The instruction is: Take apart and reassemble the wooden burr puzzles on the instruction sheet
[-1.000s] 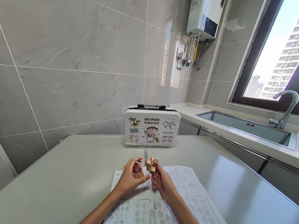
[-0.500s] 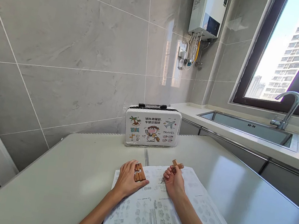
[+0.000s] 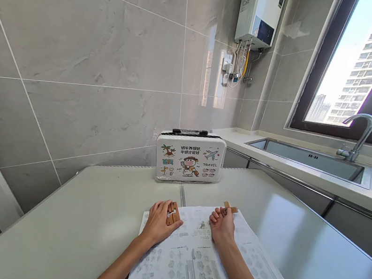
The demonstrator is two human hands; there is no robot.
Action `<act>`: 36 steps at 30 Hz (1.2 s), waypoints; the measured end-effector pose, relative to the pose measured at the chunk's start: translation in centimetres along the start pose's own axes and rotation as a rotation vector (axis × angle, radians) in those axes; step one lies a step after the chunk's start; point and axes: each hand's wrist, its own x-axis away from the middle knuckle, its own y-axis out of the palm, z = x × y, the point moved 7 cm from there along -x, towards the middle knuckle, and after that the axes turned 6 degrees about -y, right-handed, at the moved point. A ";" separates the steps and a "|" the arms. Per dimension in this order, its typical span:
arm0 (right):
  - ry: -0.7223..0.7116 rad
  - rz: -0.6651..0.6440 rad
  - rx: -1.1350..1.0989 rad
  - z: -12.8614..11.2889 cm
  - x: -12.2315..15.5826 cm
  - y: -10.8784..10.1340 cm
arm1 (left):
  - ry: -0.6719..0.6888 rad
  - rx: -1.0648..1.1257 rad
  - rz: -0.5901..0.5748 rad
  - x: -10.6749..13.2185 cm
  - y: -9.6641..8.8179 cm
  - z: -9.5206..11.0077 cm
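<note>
My left hand rests on the left part of a printed instruction sheet, its fingers closed round dark wooden puzzle pieces. My right hand lies on the sheet's upper middle and pinches a small cross of lighter wooden pieces at its fingertips. The two hands are apart, roughly a hand's width between them.
A white illustrated case with a black handle stands upright against the tiled wall behind the sheet. A seam splits the grey table. A sink with a tap is at the right under a window. A water heater hangs above.
The wooden puzzle held together between both hands a second ago has come apart. The left hand kept dark pieces and lowered to the sheet; the right hand carried its pieces to the right.
</note>
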 end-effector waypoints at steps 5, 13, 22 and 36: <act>0.050 -0.044 -0.019 0.1 0.5 0.7 | 0.023 0.006 0.001 0.0 0.0 0.4; 0.133 -0.342 0.268 2.0 2.9 3.3 | 0.157 0.013 -0.047 0.5 -0.1 2.2; -0.309 -0.727 1.014 2.9 6.6 5.9 | 0.278 -0.024 -0.046 0.6 -0.6 2.4; -0.824 -0.965 1.510 3.7 8.2 5.3 | 0.266 -0.043 -0.128 -0.9 -3.1 -0.5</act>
